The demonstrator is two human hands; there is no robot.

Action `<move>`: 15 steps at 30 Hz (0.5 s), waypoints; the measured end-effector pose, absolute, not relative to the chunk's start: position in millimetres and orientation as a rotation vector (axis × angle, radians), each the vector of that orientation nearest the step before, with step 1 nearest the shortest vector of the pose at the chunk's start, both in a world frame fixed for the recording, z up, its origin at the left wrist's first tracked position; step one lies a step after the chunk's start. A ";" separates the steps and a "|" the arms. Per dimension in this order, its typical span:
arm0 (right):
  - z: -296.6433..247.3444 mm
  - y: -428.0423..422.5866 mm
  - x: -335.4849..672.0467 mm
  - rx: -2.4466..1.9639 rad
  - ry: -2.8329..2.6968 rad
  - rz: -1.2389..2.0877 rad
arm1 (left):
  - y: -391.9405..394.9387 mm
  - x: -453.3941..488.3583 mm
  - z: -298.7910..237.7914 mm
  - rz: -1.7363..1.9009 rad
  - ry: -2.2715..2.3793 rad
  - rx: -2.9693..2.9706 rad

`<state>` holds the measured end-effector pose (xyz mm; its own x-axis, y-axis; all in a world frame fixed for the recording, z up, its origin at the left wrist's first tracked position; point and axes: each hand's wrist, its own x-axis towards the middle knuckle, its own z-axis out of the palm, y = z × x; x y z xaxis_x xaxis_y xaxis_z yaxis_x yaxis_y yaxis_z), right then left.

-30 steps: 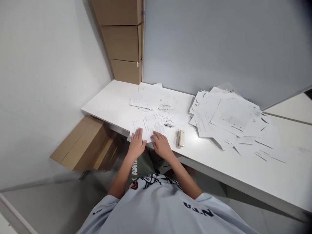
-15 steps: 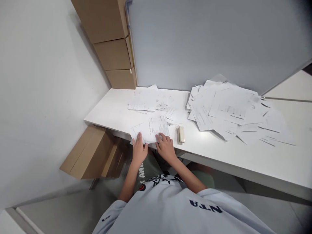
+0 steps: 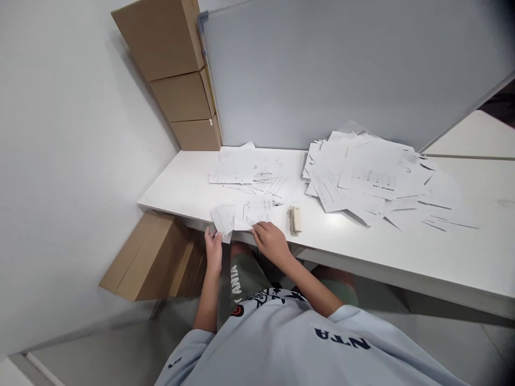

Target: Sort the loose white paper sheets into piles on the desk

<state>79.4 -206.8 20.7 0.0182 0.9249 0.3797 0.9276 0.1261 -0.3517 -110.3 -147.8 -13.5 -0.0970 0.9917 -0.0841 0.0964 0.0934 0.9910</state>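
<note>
Left hand [image 3: 213,249] lowered, pinching white paper [image 3: 222,220], right hand [image 3: 271,241] spread on printed sheet [image 3: 254,212]

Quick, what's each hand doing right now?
Left hand: closed, holding a paper sheet.
Right hand: open, flat on a printed sheet.

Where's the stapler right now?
In the head view, the beige stapler lies on the white desk near its front edge, just right of the right hand and left of the large paper pile.

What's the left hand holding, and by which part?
The left hand holds a sheet of paper by its lower edge.
</note>
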 end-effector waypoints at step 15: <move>57.7 -214.4 85.0 -1.864 -1.846 0.031 | -168.2 -109.3 -15.9 1.310 1.270 0.944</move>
<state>85.0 -214.4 57.7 0.0746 0.9402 0.3324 0.9284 0.0562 -0.3672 -109.3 -168.2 -15.9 -0.1560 0.9807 -0.1180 -0.1485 0.0949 0.9843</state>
